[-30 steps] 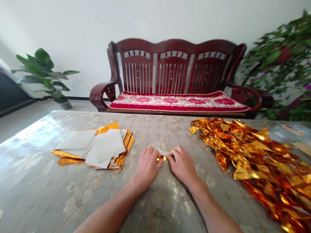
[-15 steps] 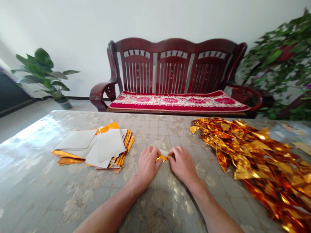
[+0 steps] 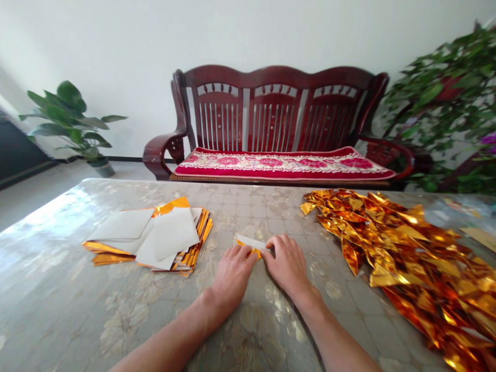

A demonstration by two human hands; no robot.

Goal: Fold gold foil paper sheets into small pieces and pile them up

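A small folded sheet of gold foil paper [image 3: 250,243], white on its back, lies on the table in front of me. My left hand [image 3: 231,274] and my right hand [image 3: 285,263] both press down on it, fingertips pinched at its near edge. Most of the sheet is hidden under my fingers. To the left lies a stack of flat gold-and-white sheets [image 3: 155,238]. On the right spreads a heap of folded gold foil pieces [image 3: 403,248].
The table [image 3: 77,320] has a glossy floral cover. Behind it stands a dark red wooden bench [image 3: 277,124] with a red patterned cushion. A potted plant [image 3: 73,121] is at the back left, a leafy bush [image 3: 449,103] at the right.
My hands have slid slightly toward me and lowered onto the table. The white back of the sheet now shows beyond my fingers, flatter than before.
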